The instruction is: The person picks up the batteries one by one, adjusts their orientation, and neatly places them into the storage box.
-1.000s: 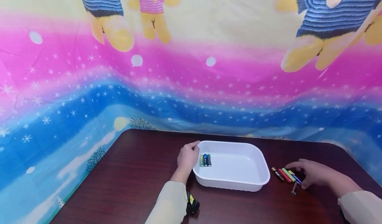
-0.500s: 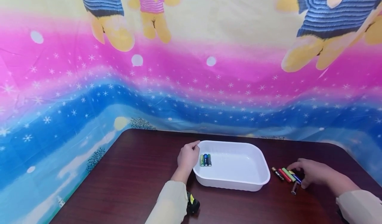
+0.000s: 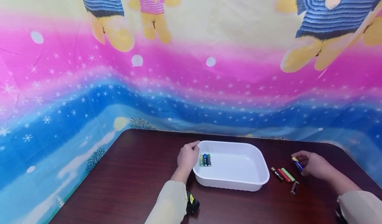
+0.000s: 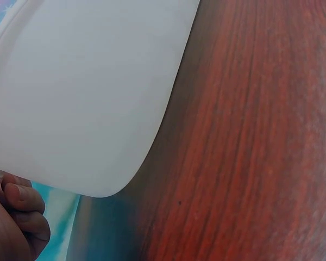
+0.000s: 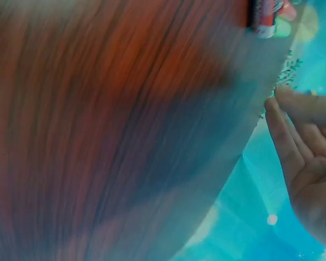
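My left hand point(image 3: 188, 156) grips the left rim of a white plastic tray point(image 3: 238, 185); in the left wrist view its fingers point(image 4: 28, 198) curl beneath the rim. Inside the tray, by its left wall, three batteries point(image 3: 205, 160) lie side by side. To the right of the tray, my right hand point(image 3: 316, 166) pinches a blue battery with a yellow end point(image 3: 297, 164) just above the table. Below and left of that hand lie a black battery point(image 3: 277, 173), a red battery point(image 3: 285, 175), a light green battery point(image 3: 287, 174) and a brown battery point(image 3: 294, 188).
The dark wooden table point(image 3: 128, 177) has rounded far corners. A printed cloth point(image 3: 185, 84) hangs right behind it and along the left side. A black device with a yellow mark point(image 3: 192, 204) sits at my left wrist.
The right hand has picked up the blue battery from the group and moved it slightly up and away. The left hand and the tray stay where they were.
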Action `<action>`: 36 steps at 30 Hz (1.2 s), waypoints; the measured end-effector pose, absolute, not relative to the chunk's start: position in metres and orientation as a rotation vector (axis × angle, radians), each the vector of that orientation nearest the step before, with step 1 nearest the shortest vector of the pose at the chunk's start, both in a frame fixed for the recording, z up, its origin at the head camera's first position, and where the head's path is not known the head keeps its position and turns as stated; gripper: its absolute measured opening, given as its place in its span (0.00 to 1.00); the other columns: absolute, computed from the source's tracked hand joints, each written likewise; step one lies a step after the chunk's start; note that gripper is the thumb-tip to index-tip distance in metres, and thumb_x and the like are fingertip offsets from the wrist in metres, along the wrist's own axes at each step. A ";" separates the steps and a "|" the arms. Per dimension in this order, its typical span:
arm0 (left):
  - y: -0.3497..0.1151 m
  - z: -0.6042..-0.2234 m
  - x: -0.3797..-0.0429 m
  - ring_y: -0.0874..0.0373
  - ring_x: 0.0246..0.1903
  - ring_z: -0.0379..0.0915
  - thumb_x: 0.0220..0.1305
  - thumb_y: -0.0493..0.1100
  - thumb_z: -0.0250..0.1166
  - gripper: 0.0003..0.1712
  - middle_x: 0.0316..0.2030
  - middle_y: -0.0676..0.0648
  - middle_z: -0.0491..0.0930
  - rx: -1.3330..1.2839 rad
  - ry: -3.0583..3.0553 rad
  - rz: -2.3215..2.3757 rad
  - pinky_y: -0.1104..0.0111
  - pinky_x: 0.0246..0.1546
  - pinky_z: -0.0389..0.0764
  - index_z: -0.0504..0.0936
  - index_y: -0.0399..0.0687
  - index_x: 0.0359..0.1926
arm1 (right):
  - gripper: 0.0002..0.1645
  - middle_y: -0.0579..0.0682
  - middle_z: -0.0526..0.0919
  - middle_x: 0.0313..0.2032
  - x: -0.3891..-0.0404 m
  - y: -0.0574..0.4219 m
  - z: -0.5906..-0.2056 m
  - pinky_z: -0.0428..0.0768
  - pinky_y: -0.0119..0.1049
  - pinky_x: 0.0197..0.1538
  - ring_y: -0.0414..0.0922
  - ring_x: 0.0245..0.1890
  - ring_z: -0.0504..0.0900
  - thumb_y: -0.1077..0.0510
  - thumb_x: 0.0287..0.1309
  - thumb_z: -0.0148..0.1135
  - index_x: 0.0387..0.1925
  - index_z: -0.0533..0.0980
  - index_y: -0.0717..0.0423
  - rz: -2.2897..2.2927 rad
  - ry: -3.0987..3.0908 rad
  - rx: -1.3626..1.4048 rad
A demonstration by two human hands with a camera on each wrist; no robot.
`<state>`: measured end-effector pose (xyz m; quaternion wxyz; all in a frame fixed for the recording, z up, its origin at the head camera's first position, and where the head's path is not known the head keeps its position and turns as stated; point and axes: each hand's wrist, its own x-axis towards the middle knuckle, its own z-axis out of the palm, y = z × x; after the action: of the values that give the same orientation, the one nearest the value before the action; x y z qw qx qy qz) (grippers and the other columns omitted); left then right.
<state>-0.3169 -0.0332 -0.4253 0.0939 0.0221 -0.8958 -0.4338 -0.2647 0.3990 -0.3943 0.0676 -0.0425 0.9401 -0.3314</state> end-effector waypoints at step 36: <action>-0.033 -0.426 -0.319 0.53 0.45 0.77 0.65 0.45 0.53 0.18 0.50 0.50 0.79 0.090 -2.658 -1.292 0.62 0.30 0.73 0.80 0.59 0.54 | 0.39 0.55 0.79 0.41 -0.288 0.339 -0.353 0.79 0.41 0.44 0.48 0.39 0.82 0.64 0.46 0.70 0.57 0.60 0.67 -1.650 2.479 -0.043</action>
<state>-0.3190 -0.0326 -0.4262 0.0924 0.0302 -0.8952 -0.4350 -0.2876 0.3393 -0.3528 0.0818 -0.0145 0.8296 -0.5522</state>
